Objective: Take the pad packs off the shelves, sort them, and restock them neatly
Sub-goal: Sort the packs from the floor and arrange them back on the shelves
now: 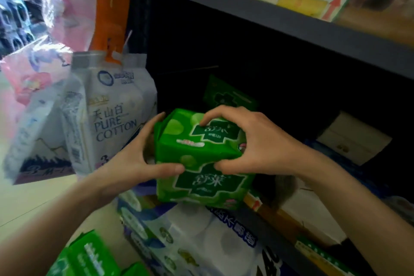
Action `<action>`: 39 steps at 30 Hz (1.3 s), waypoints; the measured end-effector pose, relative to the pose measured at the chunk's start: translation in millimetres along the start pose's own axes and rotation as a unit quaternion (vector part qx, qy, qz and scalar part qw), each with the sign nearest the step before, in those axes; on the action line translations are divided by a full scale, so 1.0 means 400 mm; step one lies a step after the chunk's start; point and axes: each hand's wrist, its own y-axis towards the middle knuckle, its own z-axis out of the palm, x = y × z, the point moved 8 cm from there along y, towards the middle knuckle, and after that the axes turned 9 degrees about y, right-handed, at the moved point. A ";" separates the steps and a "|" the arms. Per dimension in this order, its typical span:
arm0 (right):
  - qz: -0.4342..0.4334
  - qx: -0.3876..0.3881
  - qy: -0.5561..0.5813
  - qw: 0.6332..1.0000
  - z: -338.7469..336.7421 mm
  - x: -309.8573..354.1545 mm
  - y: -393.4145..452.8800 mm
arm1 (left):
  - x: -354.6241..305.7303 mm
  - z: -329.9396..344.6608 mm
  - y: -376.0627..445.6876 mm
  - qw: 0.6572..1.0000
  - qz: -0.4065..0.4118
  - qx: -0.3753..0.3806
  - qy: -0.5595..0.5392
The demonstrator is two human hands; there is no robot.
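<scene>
Now doing: both hands hold green pad packs (201,154) at the shelf (291,27).
Left hand (136,154): grips the side.
Right hand (253,141): pinches the top pack.
Next, maybe: set them down straight.

Left hand (136,159) and right hand (253,141) face each other, fingers curled, gripping.

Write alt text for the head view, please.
Both hands, left hand and right hand, grip a stack of green pad packs before a dark shelf. White cotton packs hang left; another green pack stands inside.
</scene>
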 end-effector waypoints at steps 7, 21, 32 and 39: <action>-0.023 -0.111 0.312 0.943 -0.067 -0.084 0.108 | -0.065 -0.075 -0.003 0.998 -0.063 0.014 -0.006; 0.228 -0.236 -0.316 0.890 -0.033 -0.449 0.217 | -0.045 -0.070 0.030 0.965 -0.216 -0.083 0.123; 0.253 -0.125 -0.250 0.926 0.032 -0.468 0.254 | -0.019 -0.063 0.013 0.962 -0.217 -0.072 0.151; 0.220 -0.259 -0.250 0.907 -0.050 -0.432 0.225 | -0.018 -0.047 0.012 0.962 -0.219 -0.068 0.145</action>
